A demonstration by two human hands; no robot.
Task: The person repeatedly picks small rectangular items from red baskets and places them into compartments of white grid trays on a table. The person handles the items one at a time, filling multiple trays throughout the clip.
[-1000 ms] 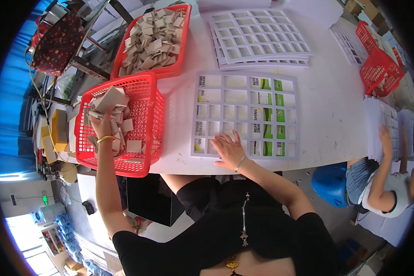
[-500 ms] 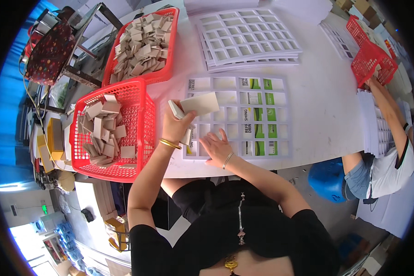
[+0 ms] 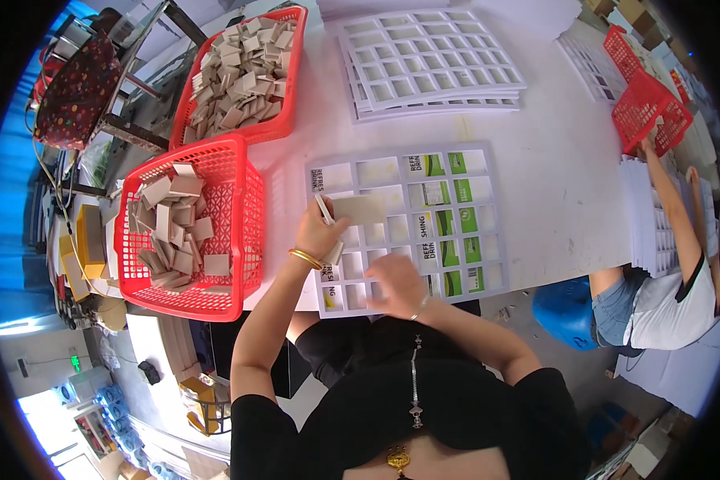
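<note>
My left hand (image 3: 320, 234) is closed round pale grey rectangular tiles (image 3: 358, 210), with one long tile jutting out to the right and others partly hidden by the fingers. It is above the left part of a white grid tray (image 3: 496, 224). Some of the tray's compartments show green, white and black printed pieces, mostly in the right half; others are plain pale. Over the tray's near edge is my right hand (image 3: 398, 286), its fingers smeared by motion, and whether it holds anything I cannot make out.
Two red baskets of pale tiles, one near (image 3: 248, 216) and one farther (image 3: 294, 72), stand at the left. White grid trays (image 3: 432, 60) are stacked at the back. On the right a co-worker's arm (image 3: 674, 204) reaches to another red basket (image 3: 652, 112).
The grid tray has shifted toward me and turned slightly. My left hand has moved a little right and nearer with the tiles. My right hand has moved nearer, now blurred.
</note>
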